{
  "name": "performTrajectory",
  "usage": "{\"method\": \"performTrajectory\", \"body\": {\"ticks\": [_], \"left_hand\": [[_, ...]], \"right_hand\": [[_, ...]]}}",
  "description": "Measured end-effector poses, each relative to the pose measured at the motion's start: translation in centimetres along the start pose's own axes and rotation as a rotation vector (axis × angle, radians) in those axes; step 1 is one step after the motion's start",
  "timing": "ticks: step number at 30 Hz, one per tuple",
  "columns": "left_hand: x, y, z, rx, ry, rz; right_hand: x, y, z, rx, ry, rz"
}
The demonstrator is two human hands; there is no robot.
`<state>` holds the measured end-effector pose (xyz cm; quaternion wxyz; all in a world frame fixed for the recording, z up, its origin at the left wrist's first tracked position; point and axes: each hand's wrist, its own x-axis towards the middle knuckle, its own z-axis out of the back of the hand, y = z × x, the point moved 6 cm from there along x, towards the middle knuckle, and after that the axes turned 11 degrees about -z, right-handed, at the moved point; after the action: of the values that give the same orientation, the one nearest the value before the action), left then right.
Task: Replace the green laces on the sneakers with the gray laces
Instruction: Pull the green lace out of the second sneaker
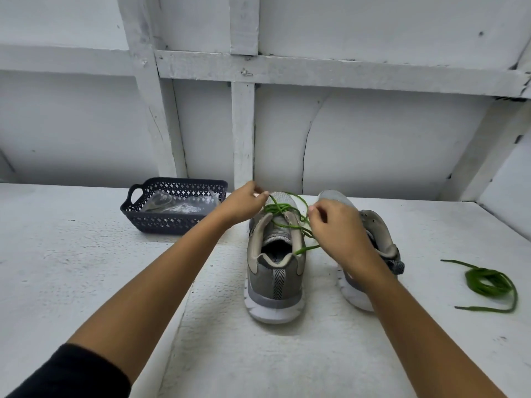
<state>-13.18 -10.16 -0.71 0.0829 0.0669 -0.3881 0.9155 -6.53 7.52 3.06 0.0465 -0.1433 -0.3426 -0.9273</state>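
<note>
Two grey sneakers stand heel-toward-me on the white table (86,268). The left sneaker (274,271) still carries a loose green lace (283,209) tangled over its tongue. My left hand (244,203) pinches that lace near the toe end, and my right hand (334,228) pinches another strand of it just right of the shoe. The right sneaker (379,237) shows no lace and is partly hidden by my right hand and forearm. A removed green lace (485,281) lies coiled on the table at the right. The grey laces sit in a clear bag (178,203) inside the basket.
A dark blue plastic basket (149,219) with a handle stands at the back left of the table. A white wooden-framed wall (373,139) rises directly behind the table.
</note>
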Motion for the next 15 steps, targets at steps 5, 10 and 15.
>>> {"method": "performTrajectory", "body": {"ticks": [5,10,15], "left_hand": [[-1.6,1.6,-0.7,-0.090,-0.037,0.057],[-2.2,1.3,-1.3,-0.295,-0.110,0.048],[-1.7,1.4,-1.7,-0.328,-0.149,0.085]], "right_hand": [[-0.9,-1.5,-0.7,-0.305,0.230,-0.079],[-1.5,-1.3,-2.0,-0.282,0.267,-0.049],[-0.9,-0.7,-4.1,-0.002,0.309,-0.113]]}}
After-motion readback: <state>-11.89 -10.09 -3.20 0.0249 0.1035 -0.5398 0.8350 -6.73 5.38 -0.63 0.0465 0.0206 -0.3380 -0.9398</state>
